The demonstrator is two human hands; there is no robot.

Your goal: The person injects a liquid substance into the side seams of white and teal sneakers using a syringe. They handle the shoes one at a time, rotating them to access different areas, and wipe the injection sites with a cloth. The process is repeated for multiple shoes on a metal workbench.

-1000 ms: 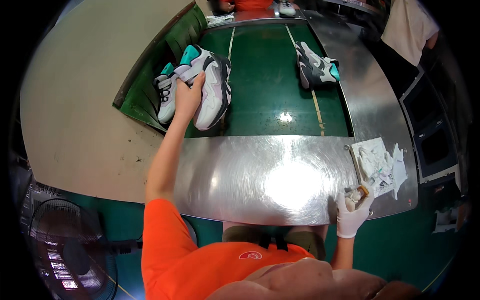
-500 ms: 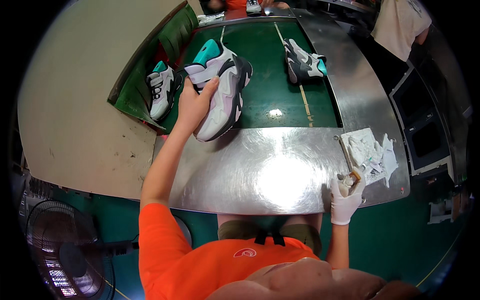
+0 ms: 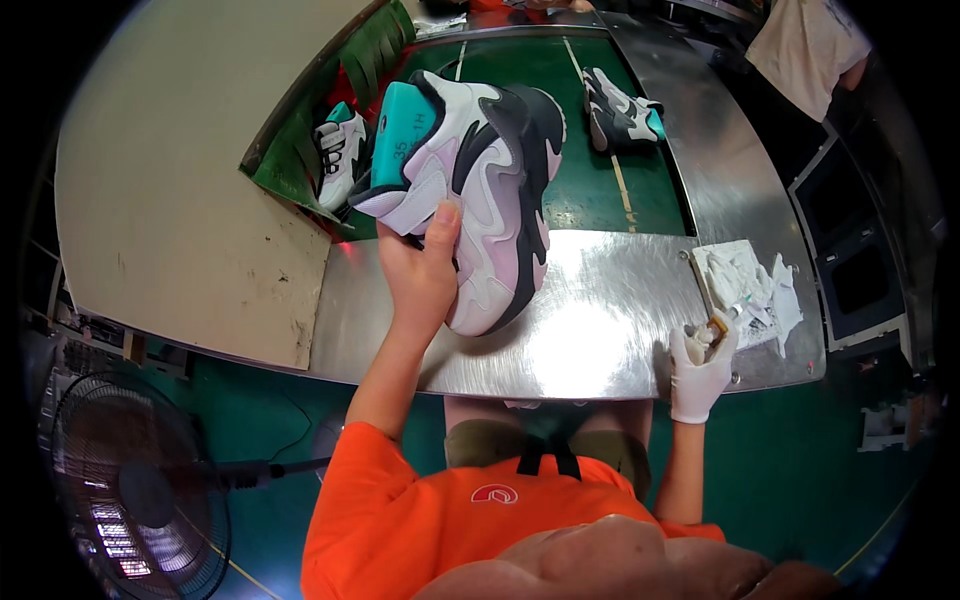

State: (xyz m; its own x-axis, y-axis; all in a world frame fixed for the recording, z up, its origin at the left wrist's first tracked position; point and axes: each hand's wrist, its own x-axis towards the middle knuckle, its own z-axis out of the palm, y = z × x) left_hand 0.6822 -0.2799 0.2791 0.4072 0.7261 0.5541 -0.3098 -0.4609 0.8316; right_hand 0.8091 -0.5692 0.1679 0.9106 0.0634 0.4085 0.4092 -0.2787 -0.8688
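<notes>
My bare left hand (image 3: 420, 280) grips a chunky white, lilac and black sneaker (image 3: 497, 190) by the strap side, thumb on top. The shoe is tilted above the near metal edge of the table, and a teal shoe last (image 3: 402, 130) fills its opening. My right hand (image 3: 702, 375), in a white glove, is curled around a small amber-and-white object (image 3: 714, 328) whose kind I cannot make out. It hovers beside a crumpled white cloth (image 3: 738, 282) lying on a flat pad.
Another sneaker (image 3: 620, 112) lies on its side on the green belt (image 3: 510, 65). A third sneaker (image 3: 342, 160) stands against green flaps (image 3: 300, 120) at left. A beige board (image 3: 180, 220) borders the table; a fan (image 3: 145, 490) stands lower left. Another person's light shirt (image 3: 808, 55) shows upper right.
My left hand has brought the sneaker closer and to the right, so it looks larger. My right hand has shifted slightly up, still holding the small object.
</notes>
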